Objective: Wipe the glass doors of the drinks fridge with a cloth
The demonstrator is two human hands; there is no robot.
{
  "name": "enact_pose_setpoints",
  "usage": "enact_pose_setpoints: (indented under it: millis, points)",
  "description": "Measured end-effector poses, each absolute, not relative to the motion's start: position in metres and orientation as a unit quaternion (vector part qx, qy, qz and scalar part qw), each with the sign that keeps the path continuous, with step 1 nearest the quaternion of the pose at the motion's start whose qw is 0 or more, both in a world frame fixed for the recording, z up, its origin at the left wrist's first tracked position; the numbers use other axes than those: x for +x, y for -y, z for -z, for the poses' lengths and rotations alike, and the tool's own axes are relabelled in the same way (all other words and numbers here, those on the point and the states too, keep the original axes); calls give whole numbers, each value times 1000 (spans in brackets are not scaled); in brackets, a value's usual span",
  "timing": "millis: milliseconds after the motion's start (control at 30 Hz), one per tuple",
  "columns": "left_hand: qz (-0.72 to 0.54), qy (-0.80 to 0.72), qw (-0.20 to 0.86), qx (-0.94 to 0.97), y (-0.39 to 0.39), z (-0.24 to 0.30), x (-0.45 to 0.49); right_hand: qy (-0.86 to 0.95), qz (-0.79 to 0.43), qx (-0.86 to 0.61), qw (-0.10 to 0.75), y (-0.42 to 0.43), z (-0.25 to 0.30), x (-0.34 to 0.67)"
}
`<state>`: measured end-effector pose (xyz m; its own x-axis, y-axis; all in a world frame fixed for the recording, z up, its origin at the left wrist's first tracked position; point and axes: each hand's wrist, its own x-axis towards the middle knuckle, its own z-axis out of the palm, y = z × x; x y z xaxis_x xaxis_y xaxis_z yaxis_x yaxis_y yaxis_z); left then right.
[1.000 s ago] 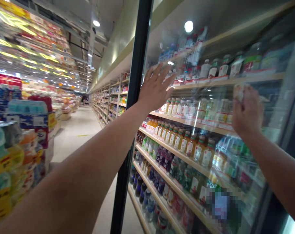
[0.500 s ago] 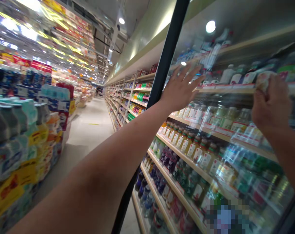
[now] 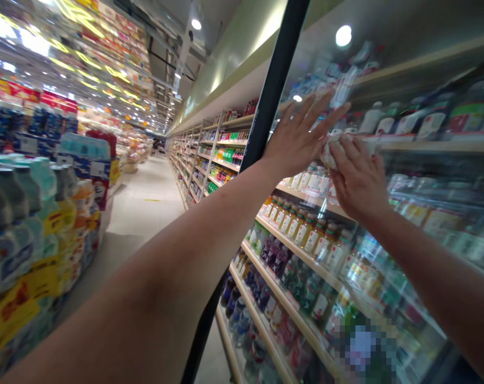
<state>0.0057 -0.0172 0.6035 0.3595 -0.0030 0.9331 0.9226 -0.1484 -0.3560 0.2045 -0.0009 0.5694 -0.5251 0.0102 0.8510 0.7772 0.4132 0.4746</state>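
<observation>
My left hand (image 3: 295, 141) reaches forward with its fingers spread and its palm toward the glass door (image 3: 394, 58), close to the door's black frame (image 3: 279, 80). My right hand (image 3: 362, 176) presses a crumpled whitish cloth (image 3: 328, 153) to the glass just right of my left hand's fingers. Its fingers lie over the cloth and partly hide it. Through the glass show shelves of bottles, among them pale yellow drink bottles (image 3: 301, 232). Reflections streak the glass.
On the left stand stacked packs of bottles (image 3: 20, 197) with yellow price signs (image 3: 23, 301). An aisle floor (image 3: 141, 213) runs away between them and a long row of drink shelves (image 3: 217, 154). A pixelated patch covers part of the lower right.
My right hand has swept the cloth left across the glass, from the far right to beside my left hand. The left hand stays about where it was, fingers spread.
</observation>
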Motion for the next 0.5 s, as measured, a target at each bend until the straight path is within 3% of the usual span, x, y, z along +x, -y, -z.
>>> enact_pose_setpoints:
  millis: [133,367,500]
  points:
    - [415,377,523,-642,9,-605,1,742,492,-256,378,-6,-578,240]
    - [397,387,541,-632,15,-605,3,619,431,-366,545,-23,-594,302]
    - [410,381,522,-644,14,-605,2,651,449,-359,496,-14,-556,285]
